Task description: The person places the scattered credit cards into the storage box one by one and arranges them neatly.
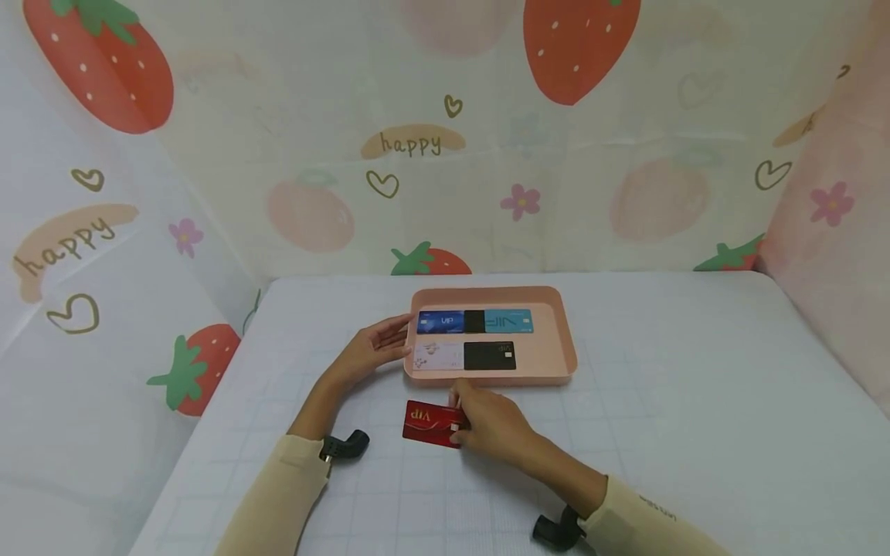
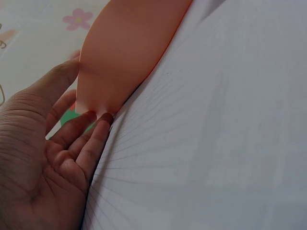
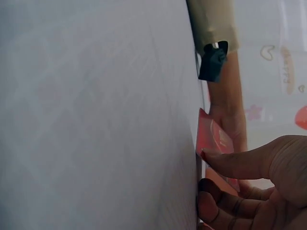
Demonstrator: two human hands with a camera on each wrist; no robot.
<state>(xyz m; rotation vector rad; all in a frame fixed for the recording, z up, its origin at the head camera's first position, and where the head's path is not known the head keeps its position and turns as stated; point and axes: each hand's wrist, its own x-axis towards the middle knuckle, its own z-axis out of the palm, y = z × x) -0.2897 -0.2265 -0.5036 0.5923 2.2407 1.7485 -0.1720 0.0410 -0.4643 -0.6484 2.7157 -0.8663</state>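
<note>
A red card (image 1: 429,422) with gold "VIP" lettering is pinched at its right end by my right hand (image 1: 495,423), in front of the tray. The right wrist view shows the thumb on the red card (image 3: 213,134), low over the table. My left hand (image 1: 368,349) touches the left side of a pink tray (image 1: 542,371); its fingertips meet the tray's outer wall in the left wrist view. Inside the tray lie a dark blue VIP card (image 1: 440,321), a light blue card (image 1: 511,320), a whitish patterned card (image 1: 436,356) and a black card (image 1: 490,355). A dark strip (image 1: 474,321) shows between the two blue cards.
The tray rests on a white table (image 1: 667,432) with a faint grid pattern. Behind it hangs a strawberry-printed backdrop (image 1: 431,216), with side sheets at left and right. Black wrist mounts (image 1: 346,445) stick out from both sleeves.
</note>
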